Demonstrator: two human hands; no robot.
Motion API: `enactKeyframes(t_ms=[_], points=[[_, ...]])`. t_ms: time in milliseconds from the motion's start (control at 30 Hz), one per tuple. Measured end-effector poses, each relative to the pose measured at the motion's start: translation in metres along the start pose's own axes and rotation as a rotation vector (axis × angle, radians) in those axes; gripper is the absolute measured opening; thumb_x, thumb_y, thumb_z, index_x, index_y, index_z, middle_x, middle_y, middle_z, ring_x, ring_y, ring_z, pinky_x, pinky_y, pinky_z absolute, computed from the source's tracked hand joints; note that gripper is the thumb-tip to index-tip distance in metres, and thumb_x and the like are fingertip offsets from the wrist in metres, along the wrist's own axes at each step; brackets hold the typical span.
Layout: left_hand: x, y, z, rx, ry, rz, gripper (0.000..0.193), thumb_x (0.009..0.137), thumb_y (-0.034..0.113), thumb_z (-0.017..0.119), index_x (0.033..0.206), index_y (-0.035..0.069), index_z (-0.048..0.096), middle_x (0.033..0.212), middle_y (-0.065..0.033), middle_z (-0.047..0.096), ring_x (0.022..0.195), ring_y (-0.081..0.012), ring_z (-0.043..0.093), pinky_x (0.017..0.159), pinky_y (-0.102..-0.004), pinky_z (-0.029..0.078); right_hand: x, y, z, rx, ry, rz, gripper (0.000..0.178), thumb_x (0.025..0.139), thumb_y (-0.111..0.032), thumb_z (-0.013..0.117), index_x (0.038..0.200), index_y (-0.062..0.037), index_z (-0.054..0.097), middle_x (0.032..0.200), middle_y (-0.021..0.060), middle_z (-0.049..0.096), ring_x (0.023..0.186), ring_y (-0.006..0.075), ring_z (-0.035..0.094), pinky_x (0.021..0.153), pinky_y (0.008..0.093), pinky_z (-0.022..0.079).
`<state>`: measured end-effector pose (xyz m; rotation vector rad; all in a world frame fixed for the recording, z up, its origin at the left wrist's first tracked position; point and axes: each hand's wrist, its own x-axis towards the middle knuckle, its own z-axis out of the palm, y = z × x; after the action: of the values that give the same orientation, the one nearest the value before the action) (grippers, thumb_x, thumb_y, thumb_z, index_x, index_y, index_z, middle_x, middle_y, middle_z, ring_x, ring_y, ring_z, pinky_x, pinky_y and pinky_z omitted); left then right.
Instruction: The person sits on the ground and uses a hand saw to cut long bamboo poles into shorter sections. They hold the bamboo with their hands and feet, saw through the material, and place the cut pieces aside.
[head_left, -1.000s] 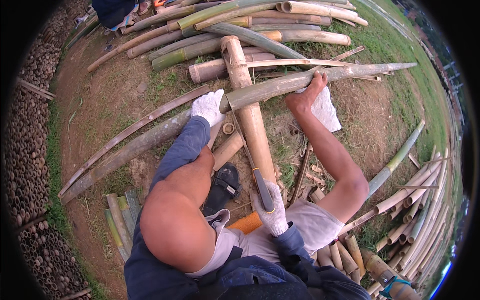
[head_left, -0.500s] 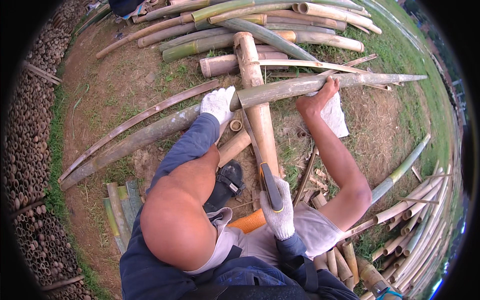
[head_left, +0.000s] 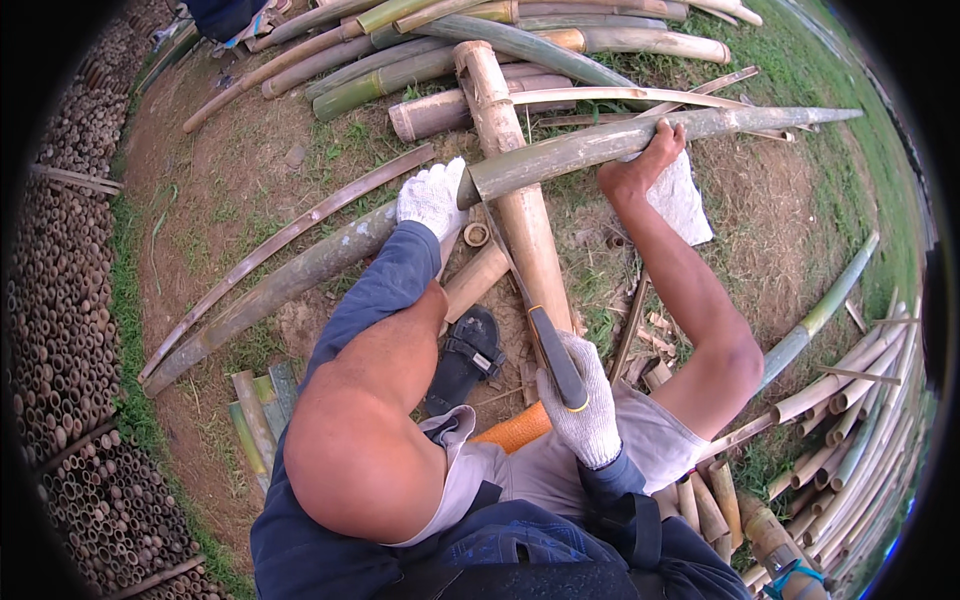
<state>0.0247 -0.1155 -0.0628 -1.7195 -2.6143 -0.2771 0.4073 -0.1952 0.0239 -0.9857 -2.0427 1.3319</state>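
Note:
A long, tapering green-grey bamboo pole (head_left: 570,158) lies across a thick pale bamboo log (head_left: 530,235). My left hand (head_left: 432,198), in a white knitted glove, is closed around the pole just left of the log. In my gloved right hand (head_left: 582,400) is the dark grey, yellow-edged handle of a handsaw (head_left: 556,352). Its narrow blade slants up to the pole's underside, beside a dark cut line near my left hand; the blade's far end is hidden. My bare right foot (head_left: 645,165) presses against the pole farther right, toes over it.
Bamboo poles (head_left: 420,75) are piled at the far side, more (head_left: 850,440) at the right. A split bamboo strip (head_left: 290,235) lies left of the pole. Stacked cut bamboo ends (head_left: 70,320) line the left edge. My sandaled left foot (head_left: 465,360) stands near a short bamboo piece (head_left: 475,280).
My right hand and the saw handle have shifted slightly up and to the right, the blade tilting more. My left hand keeps its grip; the whole view has moved a little.

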Motion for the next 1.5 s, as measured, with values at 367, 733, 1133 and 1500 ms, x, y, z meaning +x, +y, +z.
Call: enactKeyframes(t_ms=[367,733,1133,1500], points=[[-0.013,0.006,0.004,0.071,0.078,0.056,0.076,0.086,0.03,0.09,0.153,0.011,0.058,0.119,-0.0147,0.073,0.111,-0.0378,0.074,0.097,-0.0518,0.059,0.015,-0.04,-0.011,-0.023,0.058,-0.073,0.053,0.094,-0.002,0.082,0.144,-0.0002,0.064,0.135,0.0216,0.072,0.123,0.0401,0.073,0.107,0.0446,0.058],[-0.019,0.014,0.001,0.027,0.128,0.039,0.062,0.085,0.032,0.088,0.138,0.007,0.069,0.12,-0.0181,0.075,0.114,-0.0386,0.073,0.099,-0.052,0.058,-0.005,-0.014,0.001,0.021,0.091,-0.115,0.052,0.096,0.002,0.079,0.145,0.0011,0.062,0.142,0.0187,0.065,0.13,0.0305,0.067,0.115,0.0393,0.05],[-0.012,0.012,-0.002,0.022,-0.048,-0.049,0.054,0.089,0.035,0.088,0.133,0.013,0.066,0.123,-0.0178,0.076,0.115,-0.0388,0.077,0.098,-0.0533,0.06,-0.008,-0.018,0.005,-0.031,0.091,-0.098,0.057,0.09,-0.001,0.084,0.143,-0.0004,0.064,0.131,0.0217,0.072,0.119,0.0407,0.072,0.105,0.0452,0.058],[-0.012,0.009,0.003,0.009,-0.019,-0.057,0.052,0.088,0.03,0.087,0.133,0.015,0.066,0.123,-0.0166,0.078,0.115,-0.0378,0.077,0.098,-0.0536,0.06,-0.007,-0.023,0.005,-0.075,0.085,-0.107,0.05,0.094,0.001,0.081,0.141,-0.0006,0.065,0.13,0.0195,0.073,0.121,0.0353,0.074,0.105,0.0426,0.058]])
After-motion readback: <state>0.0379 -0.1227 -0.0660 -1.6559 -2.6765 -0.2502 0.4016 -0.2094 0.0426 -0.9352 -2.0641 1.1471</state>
